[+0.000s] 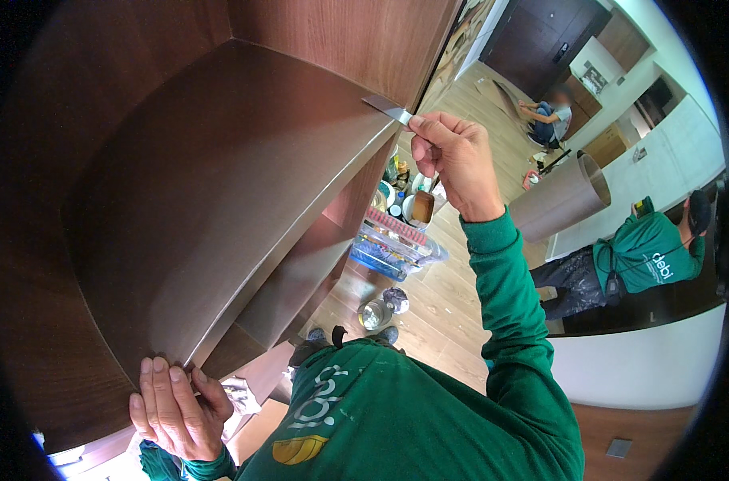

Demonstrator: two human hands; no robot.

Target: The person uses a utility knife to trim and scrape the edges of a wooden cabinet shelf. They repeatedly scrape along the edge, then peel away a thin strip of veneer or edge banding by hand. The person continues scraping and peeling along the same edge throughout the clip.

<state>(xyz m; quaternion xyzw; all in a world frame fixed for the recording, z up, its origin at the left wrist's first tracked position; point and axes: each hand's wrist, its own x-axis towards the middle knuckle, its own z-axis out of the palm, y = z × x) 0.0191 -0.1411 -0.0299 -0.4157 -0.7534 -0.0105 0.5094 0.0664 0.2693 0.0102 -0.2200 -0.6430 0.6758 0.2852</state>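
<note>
A brown shelf panel (220,192) with a bent front edge fills the left side, set between wood-grain cabinet walls. My right hand (457,156) pinches a thin metal scraper (387,109) between thumb and fingers. Its flat blade lies at the shelf's far front corner, beside the upright cabinet wall (356,48); any handle is hidden in my grip. At the near end of the same edge, my left hand (176,409) rests with outstretched fingers on the shelf's corner, its thumb against the front edge. Nothing shows in that hand.
Below stand a plastic crate (388,244), several tubs (409,204) and a clear jar (374,314) on the wood floor. A rolled brown sheet (569,196) stands to the right. A co-worker in green (645,248) works at the right; another person (550,120) crouches far off near a dark door (545,40).
</note>
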